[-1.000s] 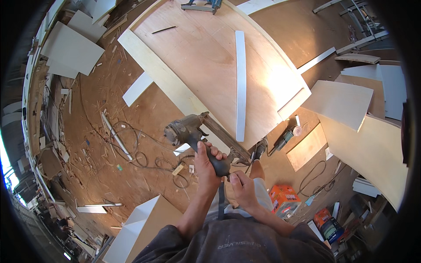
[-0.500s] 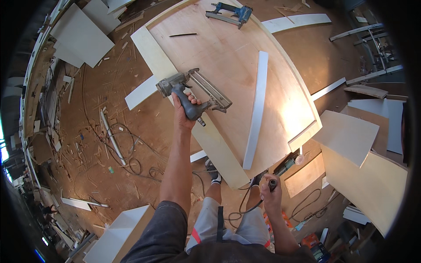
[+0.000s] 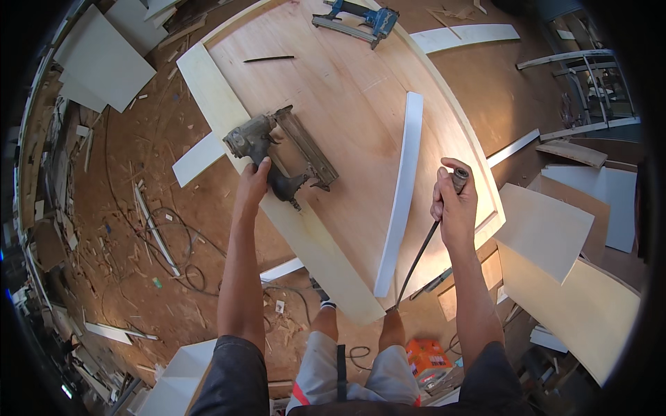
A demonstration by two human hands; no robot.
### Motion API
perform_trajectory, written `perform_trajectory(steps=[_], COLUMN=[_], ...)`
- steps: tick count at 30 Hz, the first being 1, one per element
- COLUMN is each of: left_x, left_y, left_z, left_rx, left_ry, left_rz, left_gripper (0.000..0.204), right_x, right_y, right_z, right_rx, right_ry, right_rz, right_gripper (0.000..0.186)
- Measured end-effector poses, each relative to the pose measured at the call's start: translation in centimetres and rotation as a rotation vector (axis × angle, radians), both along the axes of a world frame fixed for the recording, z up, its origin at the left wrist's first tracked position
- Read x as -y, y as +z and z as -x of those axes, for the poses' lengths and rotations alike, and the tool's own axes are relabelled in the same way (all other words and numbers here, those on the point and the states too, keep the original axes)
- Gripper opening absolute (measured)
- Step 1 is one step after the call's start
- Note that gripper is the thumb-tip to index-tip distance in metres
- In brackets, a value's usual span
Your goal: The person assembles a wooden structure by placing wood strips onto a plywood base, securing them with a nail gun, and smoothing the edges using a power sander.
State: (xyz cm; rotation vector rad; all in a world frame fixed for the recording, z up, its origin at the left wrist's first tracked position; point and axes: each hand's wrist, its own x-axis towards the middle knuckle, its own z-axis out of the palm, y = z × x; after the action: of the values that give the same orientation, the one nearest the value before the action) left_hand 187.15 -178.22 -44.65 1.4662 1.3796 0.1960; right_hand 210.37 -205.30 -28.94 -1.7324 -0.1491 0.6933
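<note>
My left hand is at the dark grip of a grey nail gun, thumb on the handle and the other fingers mostly hidden. The gun is over the pale wooden border of a large curved panel, its long magazine angled toward the middle of the panel. In my raised right hand is an air hose, fingers closed around it just below its metal coupler. The hose hangs down past the panel's near edge. Between my hands a curved white strip lies on the panel.
At the panel's far end lies a blue staple gun, with a thin black stick nearer. White boards are stacked to the right. Wood scraps and a dark hose litter the floor at left. An orange box sits by my legs.
My right hand has risen with the hose end from beside my legs to above the panel's right side. My left hand and the nail gun have shifted left in view, and its fingers show less.
</note>
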Motion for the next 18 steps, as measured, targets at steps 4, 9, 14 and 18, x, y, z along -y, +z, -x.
perform_trajectory(steps=[4,9,14,18], left_x=[2.1,4.5,4.4,4.3], left_y=[-1.1,-5.6,-5.1,-5.3], left_z=[0.2,-0.7,-1.0,-0.8], left_rx=[-0.254,-0.147,-0.086,-0.124], left_ry=[0.161,0.341,0.392,0.363], left_rz=[-0.527,-0.678,-0.61,-0.611], left_gripper=[0.044,0.045,0.045,0.045], right_x=[-8.0,-18.7,-26.4,-30.6], right_y=[-1.6,-6.8,-11.7,-18.3], right_z=[-5.8,-12.3,-15.5,-19.5], right_rx=[0.052,0.236,0.382,0.721], right_ry=[0.075,0.231,0.336,0.542], right_rz=[-0.05,0.015,0.197,0.305], right_gripper=[0.027,0.027,0.032,0.043])
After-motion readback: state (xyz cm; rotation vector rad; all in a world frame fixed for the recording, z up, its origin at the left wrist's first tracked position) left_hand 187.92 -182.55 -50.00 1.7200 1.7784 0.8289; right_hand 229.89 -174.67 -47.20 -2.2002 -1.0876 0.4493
